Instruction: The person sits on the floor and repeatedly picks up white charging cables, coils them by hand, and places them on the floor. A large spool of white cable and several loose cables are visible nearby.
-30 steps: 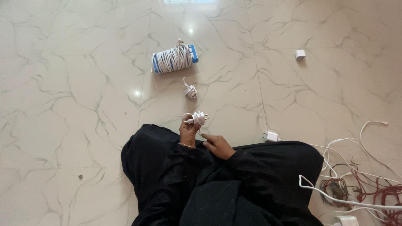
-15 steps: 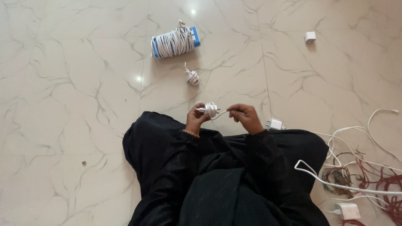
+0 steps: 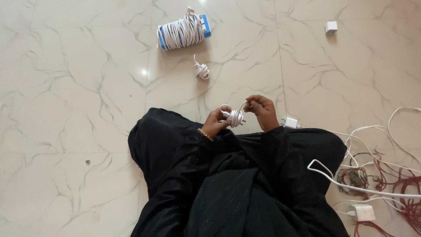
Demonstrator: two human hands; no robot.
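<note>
Near the frame's centre, the left hand [image 3: 215,123] grips a coiled white plug cable [image 3: 236,117] — its long axis roughly level, prongs pointing right. The right hand [image 3: 263,110] pinches the cable's loose end, fingers closed, just beside a white adapter [image 3: 289,122] on the marble floor [image 3: 79,87].

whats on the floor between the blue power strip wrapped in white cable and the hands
In the head view, one small white coiled cable lies there on the marble floor.

White coiled cable [image 3: 236,117], black robe [image 3: 228,184], grey-veined cream marble floor [image 3: 74,87].
</note>
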